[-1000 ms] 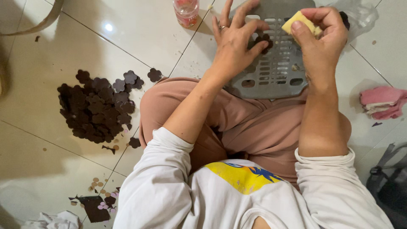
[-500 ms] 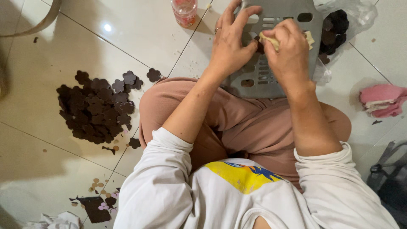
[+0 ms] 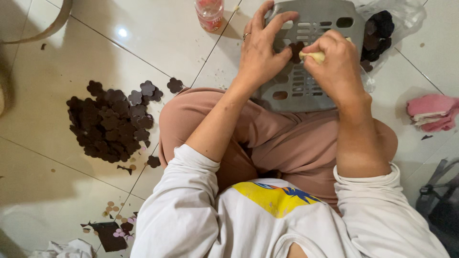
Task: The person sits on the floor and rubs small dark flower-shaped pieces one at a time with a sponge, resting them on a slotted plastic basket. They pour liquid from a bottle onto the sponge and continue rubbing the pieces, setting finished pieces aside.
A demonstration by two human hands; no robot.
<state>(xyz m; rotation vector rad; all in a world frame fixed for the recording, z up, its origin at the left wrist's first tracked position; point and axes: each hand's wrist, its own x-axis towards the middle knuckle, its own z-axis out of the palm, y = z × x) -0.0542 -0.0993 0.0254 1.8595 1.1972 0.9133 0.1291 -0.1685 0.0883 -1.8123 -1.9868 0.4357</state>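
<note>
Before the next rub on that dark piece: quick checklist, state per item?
1. Left hand pins the dark flower-shaped piece on the grey slotted tray: ok, fingers rest on it.
2. Right hand grips the yellow pad: ok, pad tip pokes out by the piece.
3. Pad touching the piece: cannot tell, the contact is hidden by the fingers.
4. Tray steady: ok, near edge rests on the lap in pink trousers.
5. Stock within reach: ok, dark pieces in the clear bag beside the tray.
6. Pile of dark pieces on the tiled floor: ok, lying apart from the tray.
</note>
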